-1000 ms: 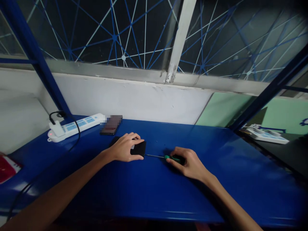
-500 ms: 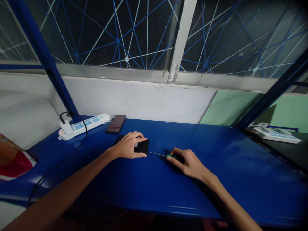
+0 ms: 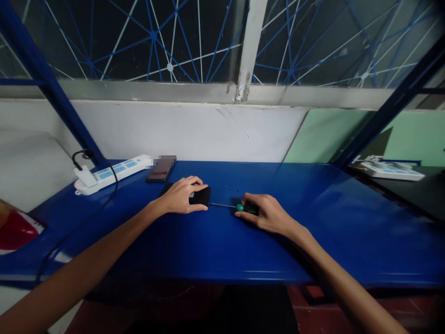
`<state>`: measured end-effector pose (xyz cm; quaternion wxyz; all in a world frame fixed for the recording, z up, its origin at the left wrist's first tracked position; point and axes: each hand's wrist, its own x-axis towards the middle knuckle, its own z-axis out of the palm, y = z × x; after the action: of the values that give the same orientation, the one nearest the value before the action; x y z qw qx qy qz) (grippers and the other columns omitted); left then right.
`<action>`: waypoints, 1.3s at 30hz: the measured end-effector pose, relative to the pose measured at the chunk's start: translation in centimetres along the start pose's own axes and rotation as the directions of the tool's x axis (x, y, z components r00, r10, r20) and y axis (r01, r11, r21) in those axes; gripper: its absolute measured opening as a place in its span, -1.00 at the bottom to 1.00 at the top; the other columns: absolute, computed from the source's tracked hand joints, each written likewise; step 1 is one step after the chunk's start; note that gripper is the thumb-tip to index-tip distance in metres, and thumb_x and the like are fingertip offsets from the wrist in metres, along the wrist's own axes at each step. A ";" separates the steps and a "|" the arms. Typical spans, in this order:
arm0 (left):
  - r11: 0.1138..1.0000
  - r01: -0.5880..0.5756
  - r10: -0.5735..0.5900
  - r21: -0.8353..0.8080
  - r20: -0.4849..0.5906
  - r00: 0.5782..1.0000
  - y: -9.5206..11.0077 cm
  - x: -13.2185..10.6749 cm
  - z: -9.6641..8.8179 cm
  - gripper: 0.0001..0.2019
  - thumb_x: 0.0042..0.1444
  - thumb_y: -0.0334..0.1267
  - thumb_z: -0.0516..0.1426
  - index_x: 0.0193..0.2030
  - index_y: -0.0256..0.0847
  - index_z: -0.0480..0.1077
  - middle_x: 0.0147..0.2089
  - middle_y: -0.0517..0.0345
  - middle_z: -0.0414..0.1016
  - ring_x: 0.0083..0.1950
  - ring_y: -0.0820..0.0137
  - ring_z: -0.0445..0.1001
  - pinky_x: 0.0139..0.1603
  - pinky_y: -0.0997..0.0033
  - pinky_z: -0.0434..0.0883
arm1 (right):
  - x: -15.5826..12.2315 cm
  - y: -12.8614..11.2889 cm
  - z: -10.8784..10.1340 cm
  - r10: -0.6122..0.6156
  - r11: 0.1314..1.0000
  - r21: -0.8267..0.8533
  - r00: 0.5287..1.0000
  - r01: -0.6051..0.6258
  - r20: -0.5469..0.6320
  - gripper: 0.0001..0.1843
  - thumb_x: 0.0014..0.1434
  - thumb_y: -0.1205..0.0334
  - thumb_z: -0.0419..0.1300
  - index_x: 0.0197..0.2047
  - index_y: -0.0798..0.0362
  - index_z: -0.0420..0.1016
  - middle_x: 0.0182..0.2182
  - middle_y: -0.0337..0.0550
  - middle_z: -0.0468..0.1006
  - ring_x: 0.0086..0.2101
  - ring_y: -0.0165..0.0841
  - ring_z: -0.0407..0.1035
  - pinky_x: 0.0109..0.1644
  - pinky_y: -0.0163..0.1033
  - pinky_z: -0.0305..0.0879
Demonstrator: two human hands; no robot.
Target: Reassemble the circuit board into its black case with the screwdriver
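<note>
My left hand lies over a flat black rectangular device on the blue table, its thumb and fingers gripping the sides. A small light label shows on the device between the fingers. My right hand is closed around the green and black handle of a screwdriver. The thin metal shaft runs left, low over the table, and its tip meets the right end of the device. Several tiny specks, perhaps screws, lie just beyond the shaft.
Behind my left hand are a phone and a white power strip with a plugged-in black cable. A red packet sits at the left edge. Blue frame posts rise on both sides, and another white power strip lies far right.
The view has tilted down slightly, so everything sits higher in the picture. My right hand has shifted on the screwdriver, showing more of the green handle. The left hand keeps its hold.
</note>
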<state>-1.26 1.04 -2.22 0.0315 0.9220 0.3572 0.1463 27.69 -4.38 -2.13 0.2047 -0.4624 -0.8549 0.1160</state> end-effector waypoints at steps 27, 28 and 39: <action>1.000 0.012 -0.012 -0.006 0.018 1.000 -0.1 0.1 -0.1 -0.28 0.06 0.23 0.11 0.24 -0.22 0.29 0.09 -0.11 0.34 0.05 0.11 0.34 0.02 0.11 0.31 | 0.1 0.0 0.3 0.042 0.998 -0.053 0.999 -0.042 -0.006 -0.73 0.11 0.00 0.20 -0.29 0.02 0.32 -0.59 -0.31 0.35 -0.59 -0.45 0.14 -0.46 -0.29 -0.09; 1.000 0.012 -0.012 -0.007 0.018 1.000 -0.1 0.1 -0.1 -0.28 0.06 0.23 0.11 0.24 -0.22 0.29 0.09 -0.11 0.34 0.05 0.11 0.34 0.03 0.11 0.31 | 0.1 0.0 0.3 0.041 0.998 -0.055 0.999 -0.042 -0.012 -0.71 0.12 -0.02 0.19 -0.28 0.03 0.33 -0.59 -0.30 0.35 -0.59 -0.45 0.15 -0.46 -0.29 -0.08; 0.999 0.009 -0.009 -0.044 0.006 1.000 0.0 0.0 0.0 -0.28 0.01 0.24 0.14 0.21 -0.18 0.33 0.07 -0.09 0.37 0.00 0.14 0.39 -0.02 0.15 0.34 | -0.1 0.2 -0.7 0.057 0.998 -0.002 0.998 -0.057 -0.031 -0.66 0.12 -0.07 0.18 -0.39 0.06 0.43 -0.48 -0.19 0.45 -0.52 -0.42 0.21 -0.44 -0.28 -0.02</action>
<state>-1.26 0.98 -2.25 0.0535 0.9199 0.3579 0.1513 28.22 -4.32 -1.64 0.2137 -0.4886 -0.8383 0.1134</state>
